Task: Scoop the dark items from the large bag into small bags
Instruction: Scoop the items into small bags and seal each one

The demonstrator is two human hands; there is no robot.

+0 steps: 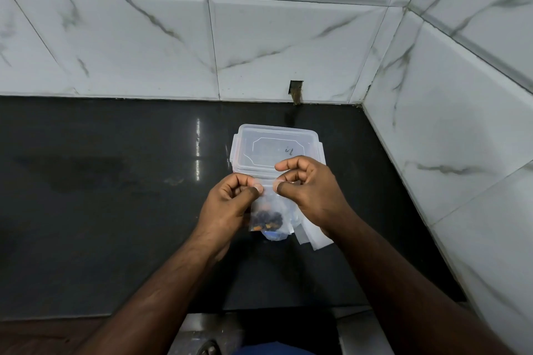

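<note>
A small clear bag (266, 215) holds dark items (266, 217) with a few orange bits settled at its bottom, hanging just below both grips. The left hand (230, 204) and right hand (310, 190) each pinch the bag's thin top edge, thumb and fingers clamped together on the plastic. Just beyond the grips, a lidded clear plastic box (277, 147) sits on the glossy black desk (115, 181), with flat translucent bags (313, 235) under the right wrist.

Black counter (115, 210), white (grey-veined) tiles (288, 43)
</note>
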